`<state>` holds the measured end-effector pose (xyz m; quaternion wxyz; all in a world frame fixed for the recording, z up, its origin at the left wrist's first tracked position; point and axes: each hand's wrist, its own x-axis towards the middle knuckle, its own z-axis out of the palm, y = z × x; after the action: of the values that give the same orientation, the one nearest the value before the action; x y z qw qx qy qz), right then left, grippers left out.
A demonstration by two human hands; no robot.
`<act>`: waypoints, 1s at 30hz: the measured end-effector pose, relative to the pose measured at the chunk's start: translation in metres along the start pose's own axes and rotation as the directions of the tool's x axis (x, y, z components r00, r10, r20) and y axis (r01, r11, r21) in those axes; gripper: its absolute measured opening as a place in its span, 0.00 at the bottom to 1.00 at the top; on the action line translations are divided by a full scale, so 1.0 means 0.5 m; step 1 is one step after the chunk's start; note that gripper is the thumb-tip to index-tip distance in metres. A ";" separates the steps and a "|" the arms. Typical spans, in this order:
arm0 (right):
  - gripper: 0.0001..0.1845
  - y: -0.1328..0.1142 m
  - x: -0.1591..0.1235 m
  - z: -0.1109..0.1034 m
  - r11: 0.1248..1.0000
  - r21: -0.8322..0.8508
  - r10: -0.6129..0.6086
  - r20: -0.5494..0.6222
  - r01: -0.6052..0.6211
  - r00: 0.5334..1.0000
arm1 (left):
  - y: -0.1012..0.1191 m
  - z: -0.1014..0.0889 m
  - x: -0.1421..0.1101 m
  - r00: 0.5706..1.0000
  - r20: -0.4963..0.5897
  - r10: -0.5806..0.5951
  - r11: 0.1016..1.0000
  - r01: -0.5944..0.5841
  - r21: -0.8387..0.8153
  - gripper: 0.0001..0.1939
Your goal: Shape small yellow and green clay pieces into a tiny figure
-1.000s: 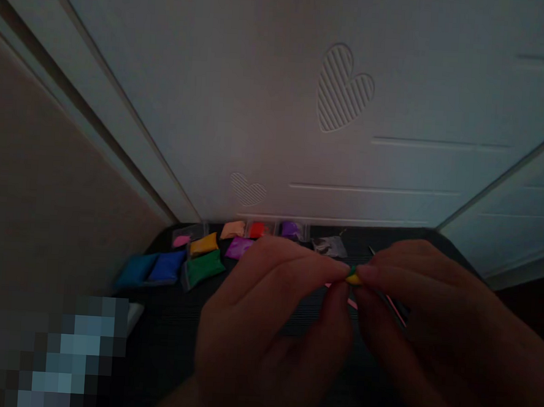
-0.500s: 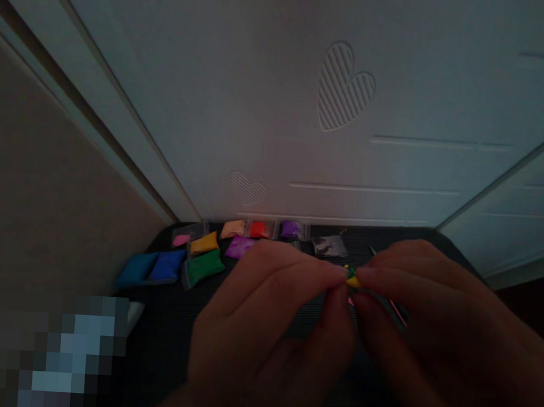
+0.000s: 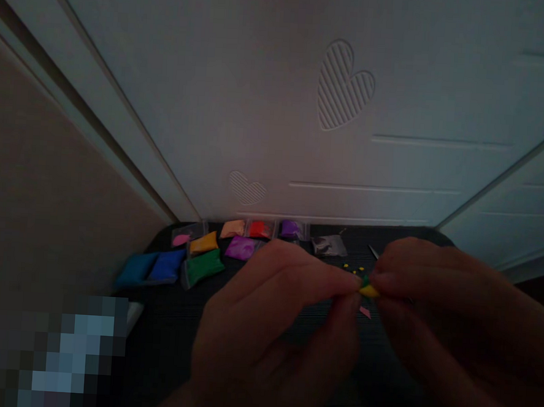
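Between the fingertips of both hands is a small piece of yellow and green modelling clay (image 3: 368, 290). My left hand (image 3: 279, 314) pinches its left end with thumb and forefinger. From the right, my right hand (image 3: 436, 305) pinches the other end, its fingers curled. Much of the piece is hidden by the fingertips. Just beyond it, tiny yellow bits (image 3: 346, 266) lie on the dark tabletop (image 3: 163, 332). A flat pink scrap (image 3: 365, 312) lies below the piece, and a thin pointed metal tip (image 3: 372, 251) shows behind my right hand.
Clear bags of coloured clay line the table's back left: a green bag (image 3: 205, 268), a blue bag (image 3: 167, 266), an orange bag (image 3: 204, 243), a red bag (image 3: 260, 229), a purple bag (image 3: 291, 230) and others. A white panel with embossed hearts (image 3: 346, 88) rises behind the table.
Both hands have shifted slightly right and down with the clay piece held between them. More yellow bits and the pink scrap now show on the table.
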<state>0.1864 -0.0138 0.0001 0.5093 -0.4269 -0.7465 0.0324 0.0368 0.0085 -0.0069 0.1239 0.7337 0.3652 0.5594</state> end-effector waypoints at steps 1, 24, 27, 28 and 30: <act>0.08 0.000 0.000 0.000 1.000 -0.003 -0.005 0.003 0.005 1.000 | -0.001 0.000 0.000 1.000 -0.008 0.016 1.000 -0.016 -0.011 0.06; 0.08 0.013 0.002 0.000 0.999 0.028 0.016 0.070 -0.018 0.997 | -0.029 -0.003 0.003 0.877 0.407 -0.254 0.745 0.446 -0.496 0.07; 0.09 0.014 0.000 0.000 0.999 0.045 0.023 0.080 -0.027 0.997 | -0.031 -0.001 0.002 0.875 0.407 -0.264 0.724 0.458 -0.516 0.06; 0.09 0.014 0.000 0.000 0.998 0.051 0.028 0.086 -0.032 0.996 | -0.031 0.000 0.001 0.871 0.411 -0.270 0.715 0.468 -0.520 0.06; 0.09 0.014 0.000 -0.001 0.998 0.058 0.032 0.086 -0.037 0.996 | -0.032 0.000 0.002 0.863 0.421 -0.280 0.683 0.487 -0.545 0.06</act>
<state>0.1910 -0.0096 -0.0032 0.4888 -0.4227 -0.7588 0.0817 0.0307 0.0202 -0.0158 0.5343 0.6302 0.2781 0.4900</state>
